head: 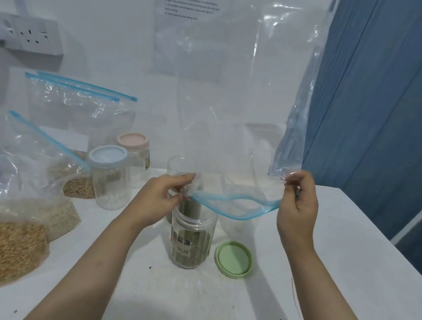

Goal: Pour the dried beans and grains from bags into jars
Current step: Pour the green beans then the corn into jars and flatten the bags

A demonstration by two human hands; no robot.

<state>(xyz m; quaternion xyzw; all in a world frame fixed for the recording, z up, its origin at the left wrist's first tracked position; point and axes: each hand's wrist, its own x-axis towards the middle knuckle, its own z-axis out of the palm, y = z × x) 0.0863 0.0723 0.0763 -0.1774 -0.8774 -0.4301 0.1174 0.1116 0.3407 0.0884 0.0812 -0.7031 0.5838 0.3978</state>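
Above the open clear plastic jar of green beans [192,238], near centre, we pinch the empty upturned clear zip bag's [238,105] blue mouth with left hand [159,198] and right hand [297,206].

Two bare forearms are seen, no sleeves reaching them. On the left hand [159,201] and the right hand [296,209] no rings, watch or gloves are worn.

Home room, white table [338,249], wall socket [34,34], taped instruction sheet [191,3]
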